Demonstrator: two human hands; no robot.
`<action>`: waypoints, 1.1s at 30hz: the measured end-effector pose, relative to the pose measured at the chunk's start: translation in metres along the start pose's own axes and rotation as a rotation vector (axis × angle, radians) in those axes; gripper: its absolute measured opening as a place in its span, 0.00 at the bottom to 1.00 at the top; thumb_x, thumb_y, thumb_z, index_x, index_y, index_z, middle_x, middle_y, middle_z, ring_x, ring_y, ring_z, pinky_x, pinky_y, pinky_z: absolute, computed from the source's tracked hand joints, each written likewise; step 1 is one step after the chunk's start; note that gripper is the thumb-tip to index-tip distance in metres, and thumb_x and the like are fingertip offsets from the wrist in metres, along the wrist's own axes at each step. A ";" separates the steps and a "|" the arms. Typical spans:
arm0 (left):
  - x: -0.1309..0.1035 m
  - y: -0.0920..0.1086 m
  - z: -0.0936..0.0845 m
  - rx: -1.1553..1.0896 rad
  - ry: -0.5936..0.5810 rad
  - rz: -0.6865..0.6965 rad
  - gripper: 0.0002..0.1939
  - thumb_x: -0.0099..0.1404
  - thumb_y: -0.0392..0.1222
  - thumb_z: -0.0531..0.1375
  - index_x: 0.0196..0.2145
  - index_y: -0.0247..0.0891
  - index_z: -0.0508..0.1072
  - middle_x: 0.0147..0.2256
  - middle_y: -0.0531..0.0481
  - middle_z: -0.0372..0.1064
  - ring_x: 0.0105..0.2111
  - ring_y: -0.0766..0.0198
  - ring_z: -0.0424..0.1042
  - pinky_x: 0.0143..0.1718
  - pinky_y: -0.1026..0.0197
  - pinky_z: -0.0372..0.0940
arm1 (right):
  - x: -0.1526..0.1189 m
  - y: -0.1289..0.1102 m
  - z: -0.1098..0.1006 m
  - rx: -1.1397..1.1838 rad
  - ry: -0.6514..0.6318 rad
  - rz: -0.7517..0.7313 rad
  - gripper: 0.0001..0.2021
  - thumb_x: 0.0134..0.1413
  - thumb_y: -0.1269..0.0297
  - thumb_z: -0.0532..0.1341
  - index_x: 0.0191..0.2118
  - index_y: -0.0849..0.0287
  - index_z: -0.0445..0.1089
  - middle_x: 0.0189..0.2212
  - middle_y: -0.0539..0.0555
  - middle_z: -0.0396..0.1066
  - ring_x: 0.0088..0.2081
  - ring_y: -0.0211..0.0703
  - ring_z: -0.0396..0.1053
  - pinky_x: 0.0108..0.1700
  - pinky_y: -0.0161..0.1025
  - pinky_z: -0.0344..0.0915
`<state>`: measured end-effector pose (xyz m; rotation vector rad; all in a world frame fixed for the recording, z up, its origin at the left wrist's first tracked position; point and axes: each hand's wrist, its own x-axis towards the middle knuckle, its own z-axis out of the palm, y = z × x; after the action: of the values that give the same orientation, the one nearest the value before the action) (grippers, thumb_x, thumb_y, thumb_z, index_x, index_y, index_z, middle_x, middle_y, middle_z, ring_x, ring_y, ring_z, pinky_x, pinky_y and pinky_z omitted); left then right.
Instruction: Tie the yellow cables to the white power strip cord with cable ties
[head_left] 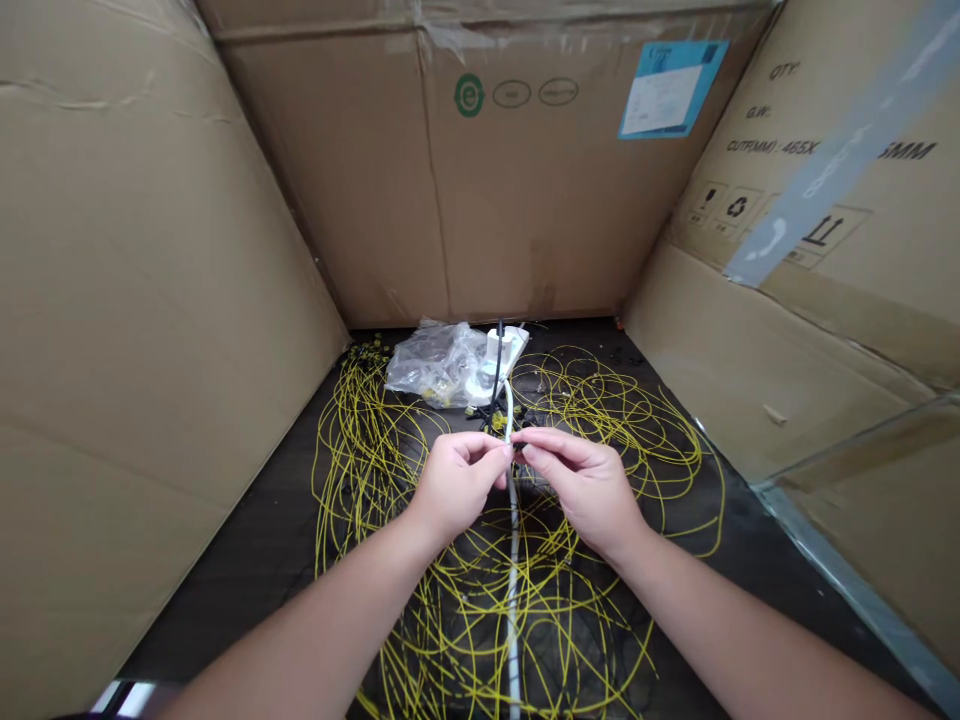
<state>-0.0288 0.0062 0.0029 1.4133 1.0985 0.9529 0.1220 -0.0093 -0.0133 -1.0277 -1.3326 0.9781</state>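
Note:
My left hand (pixel 466 478) is closed in a pinch at the middle of the view, its fingertips over the white cable (pixel 514 600). Facing it, my right hand (pixel 583 482) pinches too, its fingertips almost meeting the left ones. What is between the fingers is too small to make out; a small dark piece shows at the right fingertips. Thin yellow wires (pixel 360 450) lie in loose loops around and beneath both hands. Just beyond the fingertips are small black and yellow pieces (pixel 499 420). A black cable (pixel 496 370) runs up behind them.
A clear plastic bag (pixel 435 362) lies at the back beside a white plug on a power strip (pixel 504 345). Cardboard boxes wall in the dark tabletop (pixel 247 560): a left box (pixel 150 300), a back box (pixel 360 180) and a right box (pixel 757 360).

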 end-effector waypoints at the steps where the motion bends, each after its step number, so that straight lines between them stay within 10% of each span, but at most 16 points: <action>1: 0.000 0.000 0.000 -0.001 -0.001 -0.005 0.13 0.58 0.41 0.57 0.19 0.34 0.69 0.16 0.55 0.62 0.17 0.73 0.55 0.20 0.68 0.53 | 0.000 -0.001 0.000 -0.028 -0.005 -0.020 0.08 0.49 0.68 0.62 0.36 0.50 0.76 0.37 0.51 0.75 0.42 0.43 0.71 0.48 0.46 0.67; 33: -0.001 -0.001 0.000 -0.010 -0.056 -0.061 0.14 0.58 0.39 0.55 0.16 0.35 0.68 0.14 0.55 0.61 0.13 0.75 0.52 0.18 0.67 0.50 | 0.001 0.006 0.002 0.180 0.011 0.154 0.08 0.48 0.64 0.64 0.36 0.55 0.75 0.36 0.54 0.75 0.38 0.45 0.72 0.46 0.48 0.67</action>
<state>-0.0296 0.0053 0.0021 1.3828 1.0871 0.8693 0.1202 -0.0072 -0.0186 -1.0059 -1.1460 1.1837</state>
